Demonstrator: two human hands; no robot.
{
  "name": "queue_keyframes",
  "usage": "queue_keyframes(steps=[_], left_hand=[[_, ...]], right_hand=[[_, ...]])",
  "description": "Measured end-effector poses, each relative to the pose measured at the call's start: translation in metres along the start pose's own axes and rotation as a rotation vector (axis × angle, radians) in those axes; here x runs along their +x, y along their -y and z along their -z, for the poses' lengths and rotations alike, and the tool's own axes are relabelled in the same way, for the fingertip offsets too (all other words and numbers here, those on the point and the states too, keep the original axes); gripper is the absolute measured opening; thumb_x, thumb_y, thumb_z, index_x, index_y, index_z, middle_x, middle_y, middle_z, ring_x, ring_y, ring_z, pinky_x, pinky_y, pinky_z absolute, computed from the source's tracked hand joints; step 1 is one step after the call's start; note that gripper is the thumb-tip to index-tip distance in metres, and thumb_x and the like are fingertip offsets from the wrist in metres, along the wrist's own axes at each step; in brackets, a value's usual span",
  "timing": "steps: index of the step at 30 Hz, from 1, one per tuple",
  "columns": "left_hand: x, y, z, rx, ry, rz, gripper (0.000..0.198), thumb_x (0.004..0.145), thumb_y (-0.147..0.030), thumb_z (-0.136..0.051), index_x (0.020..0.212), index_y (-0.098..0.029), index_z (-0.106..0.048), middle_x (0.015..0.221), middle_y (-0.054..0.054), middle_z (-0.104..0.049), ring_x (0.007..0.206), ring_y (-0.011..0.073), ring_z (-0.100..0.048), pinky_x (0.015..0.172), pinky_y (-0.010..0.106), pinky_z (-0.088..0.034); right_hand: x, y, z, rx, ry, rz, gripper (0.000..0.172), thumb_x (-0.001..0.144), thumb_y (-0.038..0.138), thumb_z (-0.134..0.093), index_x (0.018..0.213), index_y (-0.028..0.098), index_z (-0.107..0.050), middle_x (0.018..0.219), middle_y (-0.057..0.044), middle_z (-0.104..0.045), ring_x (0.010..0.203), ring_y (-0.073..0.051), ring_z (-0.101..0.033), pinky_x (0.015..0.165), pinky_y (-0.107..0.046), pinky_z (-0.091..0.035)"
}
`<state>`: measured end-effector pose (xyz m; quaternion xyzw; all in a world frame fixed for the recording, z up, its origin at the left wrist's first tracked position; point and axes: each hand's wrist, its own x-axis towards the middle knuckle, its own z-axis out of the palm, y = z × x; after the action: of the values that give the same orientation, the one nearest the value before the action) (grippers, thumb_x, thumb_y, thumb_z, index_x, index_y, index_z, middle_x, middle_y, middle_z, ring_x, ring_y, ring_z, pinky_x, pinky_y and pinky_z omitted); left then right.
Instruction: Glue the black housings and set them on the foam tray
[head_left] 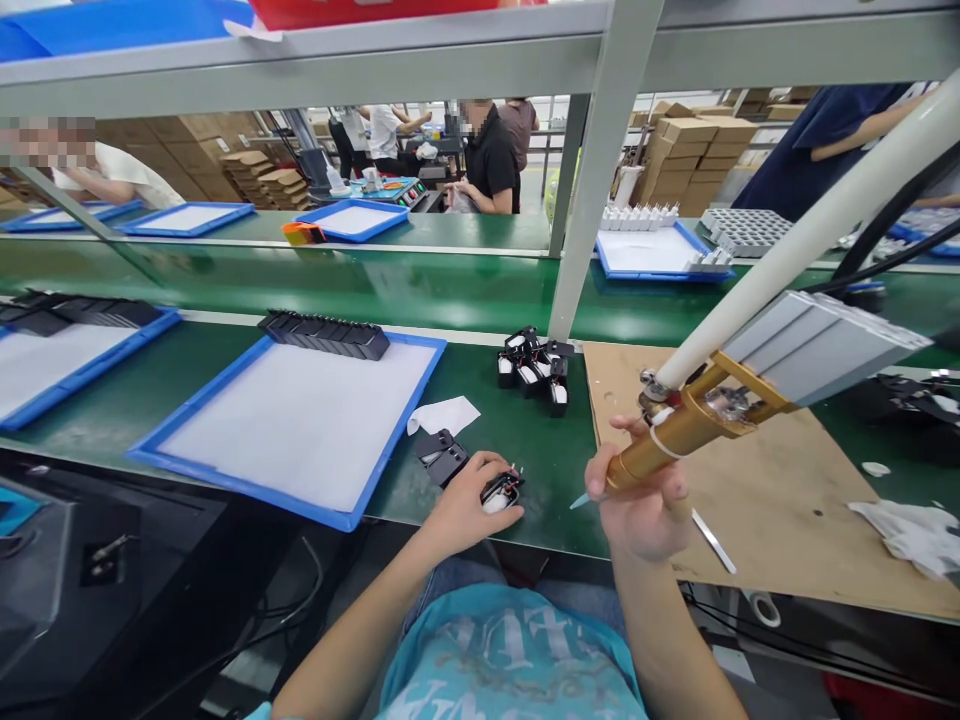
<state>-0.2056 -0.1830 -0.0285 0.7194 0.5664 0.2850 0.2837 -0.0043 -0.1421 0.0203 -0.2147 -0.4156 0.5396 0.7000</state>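
My left hand (474, 505) is closed around a small open black plastic housing (501, 492) with wires and a white part inside, low over the green bench. Beside its fingers are black plastic pieces (441, 456). My right hand (646, 500) grips a gold-coloured glue gun (652, 448) with a thin teal nozzle. The nozzle tip points left toward the housing, a short gap away from it. A white hose (810, 235) runs up from the gun. Farther back lies a cluster of similar open black housings (534, 368) with white parts and wires.
A blue-rimmed tray (300, 420) at left holds a row of black housings (326, 333). A white paper scrap (448, 415) lies near its edge. On the right are a brown board (780, 480), a metal strip (712, 541) and crumpled tissue (907, 535). A post (600, 170) rises behind the bench.
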Motion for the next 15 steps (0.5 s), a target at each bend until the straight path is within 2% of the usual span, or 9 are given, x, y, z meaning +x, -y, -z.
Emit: queue_keyframes(steps=[3, 7, 10, 13, 15], left_hand=[[-0.01, 0.004, -0.007, 0.004, -0.134, 0.0, 0.037, 0.08, -0.035, -0.071, 0.113, -0.021, -0.061, 0.117, 0.008, -0.064, 0.106, 0.0236, -0.064, 0.092, 0.039, -0.054], [-0.026, 0.004, -0.006, 0.033, -0.049, -0.008, 0.058, 0.077, -0.035, -0.075, 0.129, -0.024, -0.052, 0.123, 0.007, -0.065, 0.111, 0.0249, -0.063, 0.095, 0.041, -0.052], [-0.032, 0.006, -0.003, 0.035, -0.025, 0.073, 0.043, 0.078, -0.029, -0.074, 0.117, -0.023, -0.056, 0.113, 0.004, -0.069, 0.1, 0.0232, -0.068, 0.086, 0.037, -0.055], [-0.034, 0.009, -0.005, 0.095, -0.101, 0.162, 0.031, 0.078, -0.033, -0.073, 0.101, -0.022, -0.055, 0.096, 0.001, -0.072, 0.084, 0.0229, -0.071, 0.071, 0.034, -0.056], [-0.035, 0.012, -0.009, 0.14, -0.148, 0.138, 0.031, 0.079, -0.034, -0.072, 0.101, -0.023, -0.053, 0.096, 0.001, -0.072, 0.083, 0.023, -0.071, 0.069, 0.033, -0.055]], right_hand=[[0.0, -0.003, -0.009, 0.005, 0.0, -0.005, 0.035, 0.082, 0.055, -0.054, 0.107, 0.03, -0.052, 0.109, -0.002, -0.056, 0.044, -0.008, -0.054, 0.034, -0.026, -0.037], [-0.001, -0.01, -0.027, 0.044, 0.036, -0.013, 0.035, 0.083, 0.054, -0.054, 0.107, 0.029, -0.052, 0.11, -0.002, -0.057, 0.044, -0.008, -0.055, 0.034, -0.025, -0.037], [-0.002, -0.014, -0.041, 0.097, 0.075, -0.031, 0.034, 0.083, 0.054, -0.057, 0.104, 0.027, -0.055, 0.112, -0.003, -0.057, 0.045, -0.007, -0.056, 0.034, -0.024, -0.037], [-0.001, -0.018, -0.052, 0.151, 0.099, -0.034, 0.031, 0.083, 0.051, -0.059, 0.103, 0.027, -0.056, 0.112, -0.003, -0.057, 0.046, -0.006, -0.056, 0.034, -0.023, -0.038], [0.0, -0.02, -0.057, 0.172, 0.11, -0.033, 0.03, 0.082, 0.049, -0.061, 0.104, 0.029, -0.056, 0.11, -0.002, -0.058, 0.046, -0.006, -0.055, 0.034, -0.022, -0.038]])
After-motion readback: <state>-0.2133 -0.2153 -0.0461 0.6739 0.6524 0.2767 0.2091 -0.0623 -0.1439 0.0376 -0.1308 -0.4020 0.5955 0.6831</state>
